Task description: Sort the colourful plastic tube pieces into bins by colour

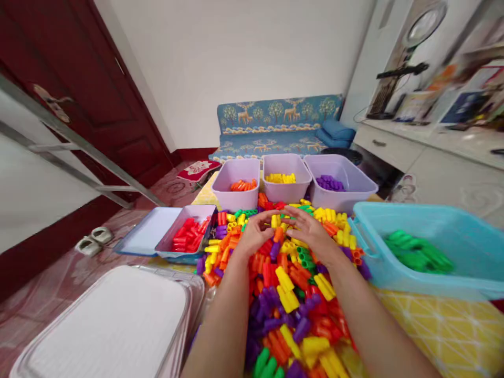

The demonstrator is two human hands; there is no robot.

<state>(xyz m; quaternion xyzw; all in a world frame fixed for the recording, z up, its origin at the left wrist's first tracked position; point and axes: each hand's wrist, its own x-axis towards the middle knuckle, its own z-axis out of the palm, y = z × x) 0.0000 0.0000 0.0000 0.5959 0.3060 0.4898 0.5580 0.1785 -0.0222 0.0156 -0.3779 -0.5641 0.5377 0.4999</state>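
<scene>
Both of my hands reach over a large pile of small coloured plastic pieces (271, 299), shaped like joined tubes, in red, orange, yellow, purple and green. My left hand (258, 231) has its fingers curved, with the thumb apart from them. Opposite it, my right hand (307, 231) is also curved, its thumb apart from its fingers. A yellow piece (275, 221) and an orange piece (279, 234) show in the gap between the hands, close to the thumbs. Whether the fingers touch them, I cannot tell.
Lilac bins hold orange (235, 199), yellow (285, 191) and purple pieces (342, 198) at the back. Red pieces (191, 235) fill a box at left; green pieces (419, 253) lie in a blue tub (433, 283). A white lid (106, 320) is at front left.
</scene>
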